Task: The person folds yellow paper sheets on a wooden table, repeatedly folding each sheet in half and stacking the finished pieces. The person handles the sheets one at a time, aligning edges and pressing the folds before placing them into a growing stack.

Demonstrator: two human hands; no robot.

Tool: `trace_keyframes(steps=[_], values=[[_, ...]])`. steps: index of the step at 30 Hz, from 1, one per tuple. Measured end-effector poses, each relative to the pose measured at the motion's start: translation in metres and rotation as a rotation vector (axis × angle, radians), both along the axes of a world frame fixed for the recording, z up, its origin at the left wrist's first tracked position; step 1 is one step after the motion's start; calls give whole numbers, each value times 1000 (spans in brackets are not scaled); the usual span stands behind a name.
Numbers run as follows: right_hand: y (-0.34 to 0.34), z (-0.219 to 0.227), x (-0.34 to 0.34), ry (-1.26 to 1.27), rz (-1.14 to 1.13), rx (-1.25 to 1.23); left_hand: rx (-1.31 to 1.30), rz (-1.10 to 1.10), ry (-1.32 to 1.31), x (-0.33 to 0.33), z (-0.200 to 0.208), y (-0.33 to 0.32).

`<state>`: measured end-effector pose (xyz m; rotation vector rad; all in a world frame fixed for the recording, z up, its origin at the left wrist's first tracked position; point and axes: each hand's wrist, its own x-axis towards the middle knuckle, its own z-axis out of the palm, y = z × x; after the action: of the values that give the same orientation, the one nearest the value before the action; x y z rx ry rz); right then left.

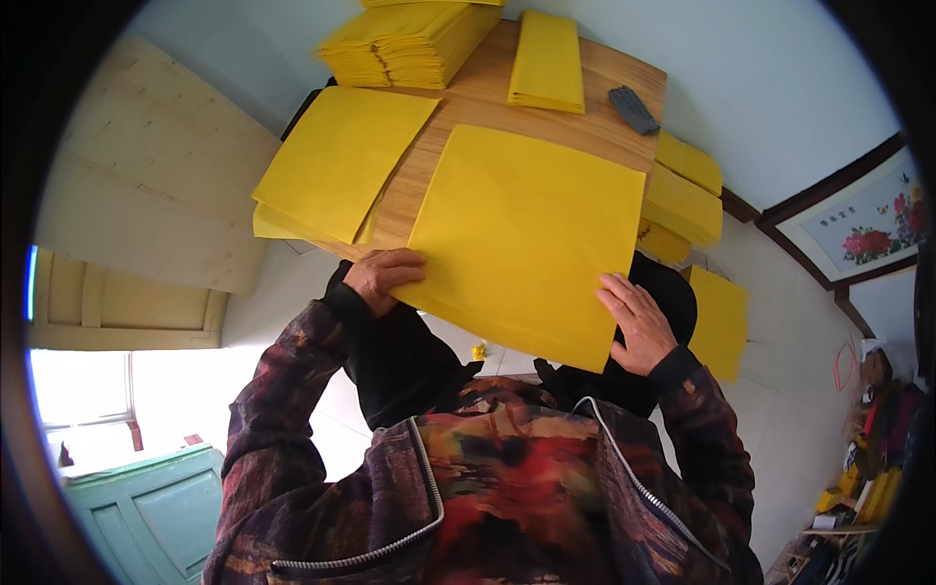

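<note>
A large yellow paper sheet (526, 234) lies over the near part of the wooden table, its near edge overhanging above my lap. My left hand (386, 278) is closed on the sheet's near left edge, fingers on top; its thumb is mostly hidden. At the right edge my right hand (639, 324) rests with its fingers stretched out, fingertips touching the paper. To the left lie more yellow sheets (346, 161), partly past the table's edge. Beyond the large sheet is a narrow folded yellow stack (547, 63).
On the wooden table (624, 73) stand a thick pile of folded yellow paper (409, 44) at the far left and a dark grey object (634, 109) at the right. More yellow stacks (682, 200) sit beside the table's right side. A framed flower picture (858, 219) is farther right.
</note>
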<state>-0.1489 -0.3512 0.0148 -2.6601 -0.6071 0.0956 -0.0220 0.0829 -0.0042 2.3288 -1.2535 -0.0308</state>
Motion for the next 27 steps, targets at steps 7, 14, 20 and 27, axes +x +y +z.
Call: trace_keyframes(steps=[7, 14, 20, 27], values=[[1, 0, 0, -62, 22, -74, 317, 50, -122, -1, 14, 7], [4, -7, -1, -97, -4, -100, 409, -88, -107, 38, 22, 10], [7, -12, -2, -141, -29, -60, 300, -64, -92, 41, 1, 2], [7, -9, -8, -68, -20, -16, 138, 87, -25, 15, -7, 6]])
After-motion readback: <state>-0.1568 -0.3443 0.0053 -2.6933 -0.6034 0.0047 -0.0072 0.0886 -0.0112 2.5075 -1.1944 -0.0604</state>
